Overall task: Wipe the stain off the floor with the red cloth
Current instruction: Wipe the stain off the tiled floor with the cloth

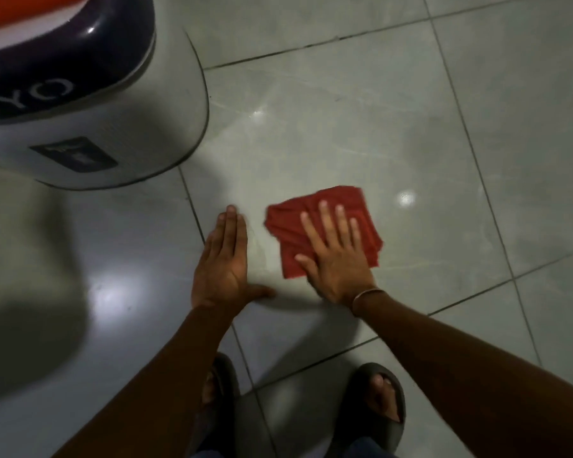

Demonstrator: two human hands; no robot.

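Right hand (pixel 336 259) spread flat, fingers wide, pressing the red cloth (pixel 325 226) onto the floor (pixel 444 143); left hand (pixel 224 259) flat and empty just beside, bracing. Mid-wipe by the look of it. No clear stain visible, only a faint smear near the cloth.

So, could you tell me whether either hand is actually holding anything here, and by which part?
Nothing is gripped. The right hand presses flat, fingers spread, on the near part of the red cloth; the left hand lies flat on the bare floor.

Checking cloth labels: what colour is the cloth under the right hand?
Red cloth, plain; clearest in the head view.
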